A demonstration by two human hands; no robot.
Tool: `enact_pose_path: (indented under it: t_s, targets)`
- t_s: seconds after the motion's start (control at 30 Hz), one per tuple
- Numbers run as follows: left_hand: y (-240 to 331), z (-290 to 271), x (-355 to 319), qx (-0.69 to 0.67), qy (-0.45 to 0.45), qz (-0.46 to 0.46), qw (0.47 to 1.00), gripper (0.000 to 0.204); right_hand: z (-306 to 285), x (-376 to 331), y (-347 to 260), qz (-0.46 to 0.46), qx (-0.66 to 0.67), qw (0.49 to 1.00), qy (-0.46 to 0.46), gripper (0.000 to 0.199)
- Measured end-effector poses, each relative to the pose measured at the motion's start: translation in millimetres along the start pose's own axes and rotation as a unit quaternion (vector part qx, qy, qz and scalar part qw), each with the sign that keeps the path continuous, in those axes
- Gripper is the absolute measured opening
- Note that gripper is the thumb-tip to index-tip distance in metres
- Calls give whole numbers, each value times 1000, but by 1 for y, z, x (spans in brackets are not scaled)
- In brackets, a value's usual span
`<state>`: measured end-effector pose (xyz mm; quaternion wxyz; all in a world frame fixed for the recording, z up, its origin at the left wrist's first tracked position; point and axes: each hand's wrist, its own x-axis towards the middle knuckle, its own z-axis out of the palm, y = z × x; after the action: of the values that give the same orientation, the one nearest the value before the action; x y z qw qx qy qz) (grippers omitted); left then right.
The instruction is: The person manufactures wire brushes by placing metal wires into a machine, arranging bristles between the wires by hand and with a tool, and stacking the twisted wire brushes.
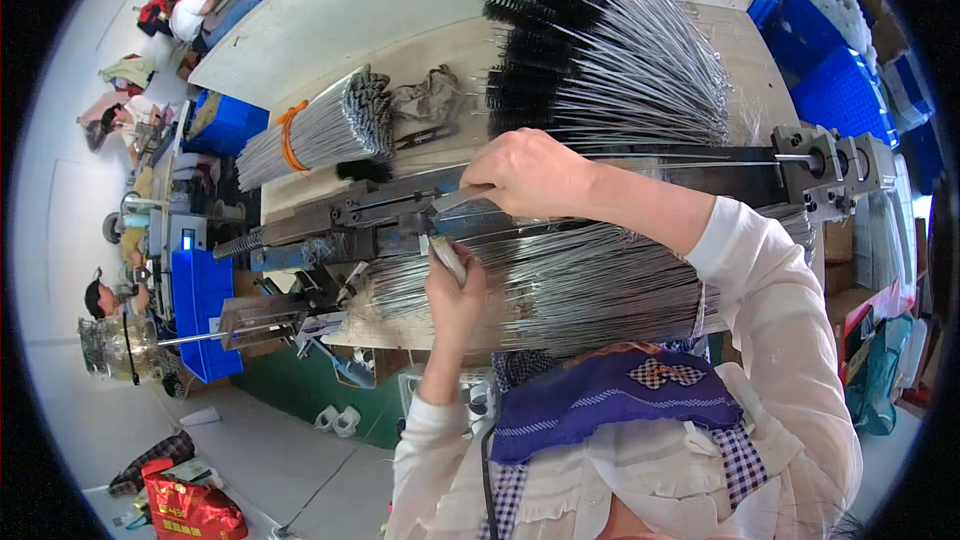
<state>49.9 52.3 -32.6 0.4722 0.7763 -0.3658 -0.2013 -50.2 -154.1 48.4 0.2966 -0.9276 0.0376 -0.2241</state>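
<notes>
My right hand (pixel 530 175) is closed over the long metal machine bed (pixel 400 202). A flat, pale strip (pixel 458 200) shows under its fingers; whether they also grip a wire is hidden. Thin wires run from near this hand rightward to a metal clamp block (pixel 825 165). Lower and to the left, my left hand (pixel 456 290) is closed, thumb up, around a short pale piece (pixel 448 258) whose kind I cannot make out. Just below the bed lies a thick layer of loose twisted wires (pixel 590 285), close to my left hand.
Black-bristled wire brushes (pixel 545 50) are heaped at the back. A wire bundle (pixel 320 135) with an orange tie lies at the back left, beside pliers (pixel 425 136) and a crumpled cloth (pixel 428 95). A blue bin (pixel 200 310) stands left. Other people work at the far left.
</notes>
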Motion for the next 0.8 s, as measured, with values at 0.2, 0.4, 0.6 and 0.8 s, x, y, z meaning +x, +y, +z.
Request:
enact_pose_path:
  t_s: [0.2,0.4,0.6,0.8]
  targets:
    - [-1,-46,-20,-130,-27,-142,981,21,-18,-38,-46,-65,-213,975,26,19]
    - [-53,-120,1,-336,195,-259,884,44,2,-98,20,116,-405,902,-89,25]
    - [-77,-110,11,-360,190,-246,880,30,-11,-112,-12,113,-361,918,-121,11]
    - [-62,-91,-11,-372,262,-158,876,25,-87,-124,-56,123,-191,969,94,13]
